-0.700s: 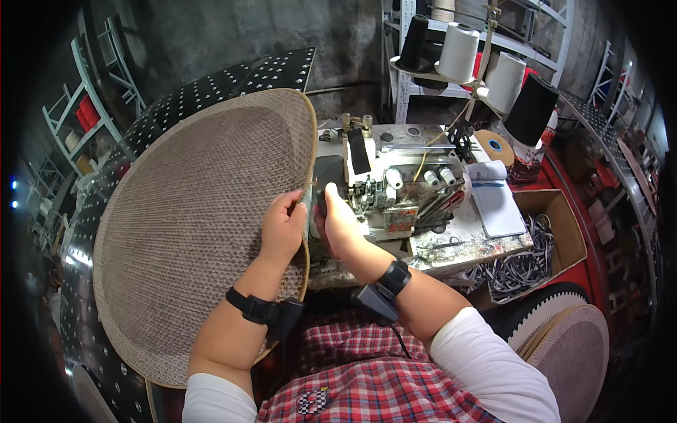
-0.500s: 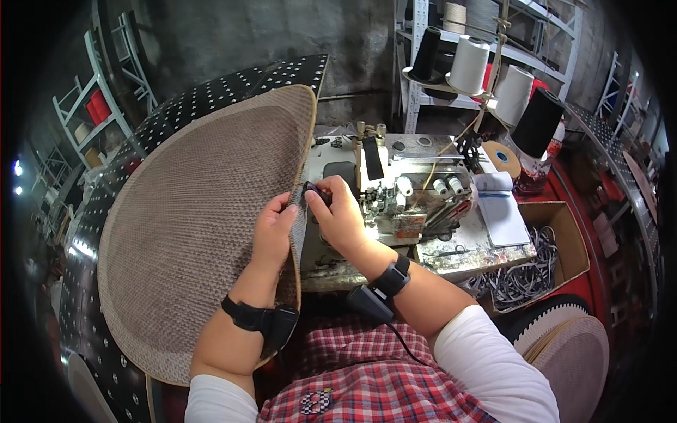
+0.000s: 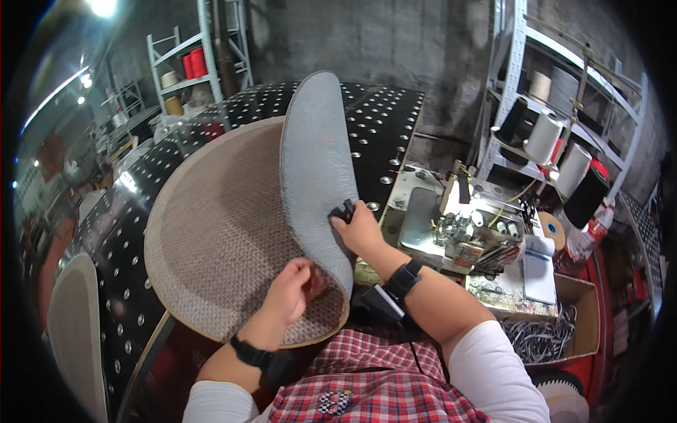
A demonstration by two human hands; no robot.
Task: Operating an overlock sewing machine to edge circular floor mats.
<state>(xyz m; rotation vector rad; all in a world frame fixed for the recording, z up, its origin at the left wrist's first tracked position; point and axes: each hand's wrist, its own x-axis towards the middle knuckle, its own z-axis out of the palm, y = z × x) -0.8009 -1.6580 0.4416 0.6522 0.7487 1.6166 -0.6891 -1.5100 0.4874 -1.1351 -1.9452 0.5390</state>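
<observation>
We clasp a black tool [image 3: 343,211] in our right grip [image 3: 362,230], apparently bracing the folded mat [image 3: 226,218]; our left grip [image 3: 286,292] is unclear.

Here's a mottled grey wall [image 3: 381,56] dead ahead, pale metal shelving [image 3: 509,77] right, another rack [image 3: 206,42] left, and a lamp [image 3: 103,7] (positively glaring!) upper left.

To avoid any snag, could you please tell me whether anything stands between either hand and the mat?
Nothing visible stands between the left hand and the mat. The right hand holds a small dark object in front of the mat's grey side; whether it touches is unclear.
</observation>
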